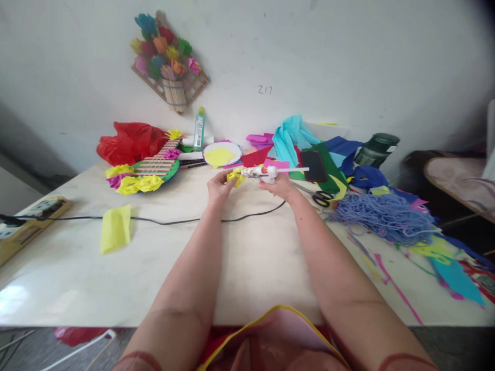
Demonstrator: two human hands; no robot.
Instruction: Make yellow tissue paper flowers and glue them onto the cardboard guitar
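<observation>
My right hand is wrapped round a white hot glue gun, with a glue stick poking out of its back end. The gun's nozzle points left at a crumpled yellow paper flower, pinched between the fingers of my left hand. Whether the nozzle touches the paper I cannot tell. A black cord runs from below the gun across the table to the left. Left of my hands lies a guitar-shaped craft with wooden sticks and yellow and magenta paper flowers.
A power strip and folded yellow paper lie on the left. Behind are red plastic, a glue bottle and a white oval. Scissors, a phone, blue yarn and a dark flask occupy the right.
</observation>
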